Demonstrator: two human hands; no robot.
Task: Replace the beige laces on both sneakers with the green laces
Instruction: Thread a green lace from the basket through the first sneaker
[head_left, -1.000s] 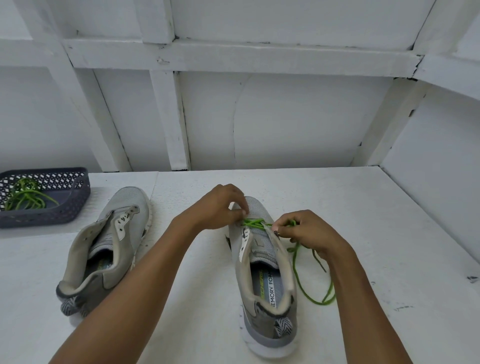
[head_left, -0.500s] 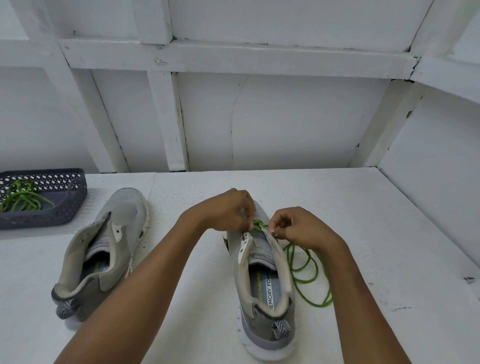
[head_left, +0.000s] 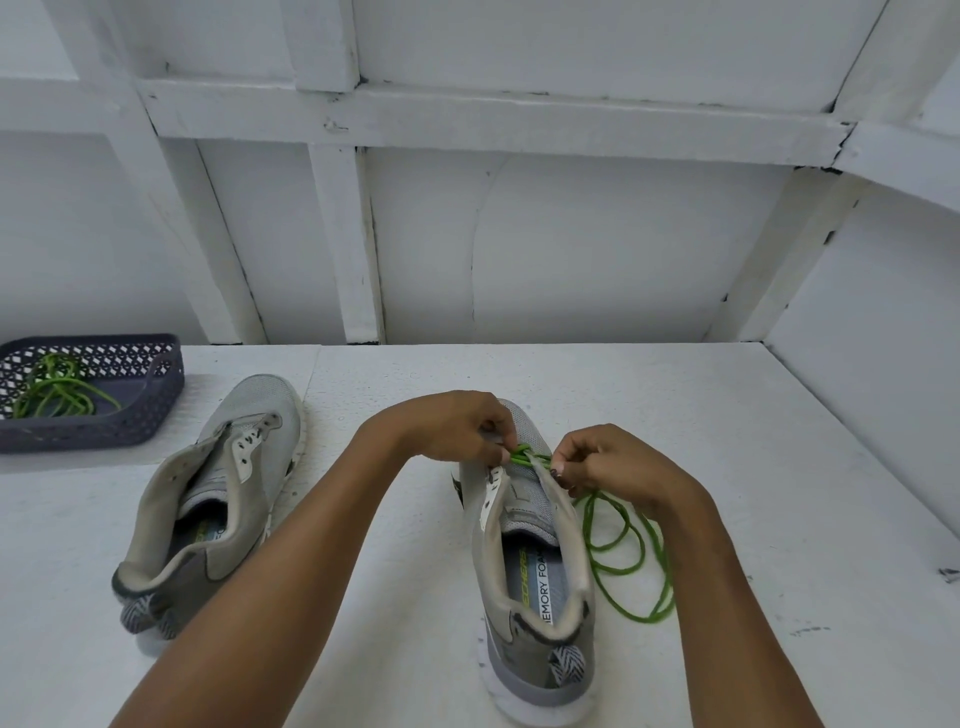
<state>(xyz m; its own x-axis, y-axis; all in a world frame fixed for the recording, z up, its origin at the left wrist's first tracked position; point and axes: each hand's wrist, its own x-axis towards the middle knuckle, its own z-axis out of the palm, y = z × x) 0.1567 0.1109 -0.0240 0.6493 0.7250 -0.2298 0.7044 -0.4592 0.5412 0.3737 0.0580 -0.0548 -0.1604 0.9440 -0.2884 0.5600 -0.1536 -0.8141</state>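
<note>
In the head view, our left hand (head_left: 457, 426) and right hand (head_left: 608, 462) each pinched the green lace (head_left: 524, 457) in curled fingers (head_left: 496, 453) at the toe-end eyelets of the right-hand sneaker (head_left: 535, 525), at 6 o'clock on the desk (head_left: 779, 467), slack coiled at its 3 o'clock. We judged both ends should be drawn even and flat before crossing upward. Its insole (head_left: 540, 577) read "MEMORY FOAM" beside a partly hidden "…ECHERS".

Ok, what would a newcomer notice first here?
The left hand and right hand pinch a green lace at the front eyelets of the middle sneaker, its slack looped on the table to the right. A second green lace sits in the dark basket far left, behind the unlaced sneaker.
</note>
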